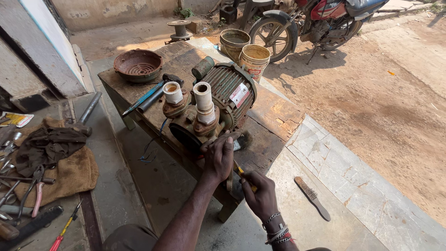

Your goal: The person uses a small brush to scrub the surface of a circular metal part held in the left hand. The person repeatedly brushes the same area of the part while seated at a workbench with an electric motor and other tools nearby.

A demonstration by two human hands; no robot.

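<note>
Now we reach both arms forward over the wooden bench (274, 111): our left hand (218, 158) lies palm-down, fingers curled against the front casing of the green water pump (213, 104), which sits mid-bench, while our right hand (261, 195), just below it, closes around a yellow-handled tool (244, 175), wrist bent inward.

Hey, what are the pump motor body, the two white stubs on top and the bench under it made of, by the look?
Motor body: apparently cast metal, ribbed fins, worn green paint with rust.
White stubs: likely plastic pipe, matte white, smooth round cut ends.
Bench: wood, rough and stained dark, with visible grain and a chipped edge.
The left hand rests on the pump's rusty housing.
</note>
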